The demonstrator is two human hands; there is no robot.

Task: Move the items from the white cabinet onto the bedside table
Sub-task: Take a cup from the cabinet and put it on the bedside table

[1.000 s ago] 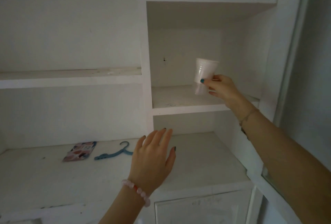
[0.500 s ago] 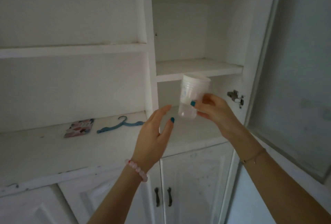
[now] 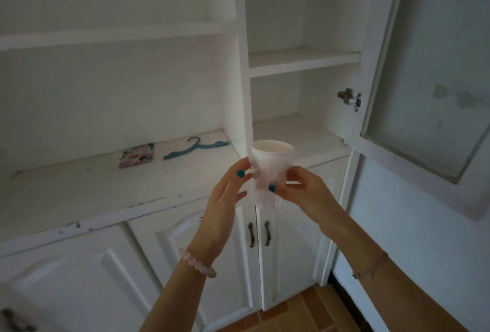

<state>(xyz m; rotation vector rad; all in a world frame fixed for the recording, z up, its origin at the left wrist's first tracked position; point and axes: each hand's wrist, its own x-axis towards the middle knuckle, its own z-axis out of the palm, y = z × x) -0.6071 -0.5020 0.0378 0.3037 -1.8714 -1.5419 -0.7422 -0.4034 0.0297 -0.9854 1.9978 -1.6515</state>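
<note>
Right hand (image 3: pixel 299 191) pinches one cup stack (image 3: pixel 270 162); left hand (image 3: pixel 228 193) touches it, fingers straight. One hanger (image 3: pixel 195 147) and one card (image 3: pixel 136 155) lie far left.

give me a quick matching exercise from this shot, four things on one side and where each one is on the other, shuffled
Things
1. plastic cup
2. blue hanger
3. patterned card
4. bead bracelet

Places
A. worn just below the left hand
B. the rightmost thing lying on the cabinet ledge
C. in the grip of the right hand, with the left hand touching it
D. flat on the ledge, left of the hanger

Pairs: 1-C, 2-B, 3-D, 4-A
</note>
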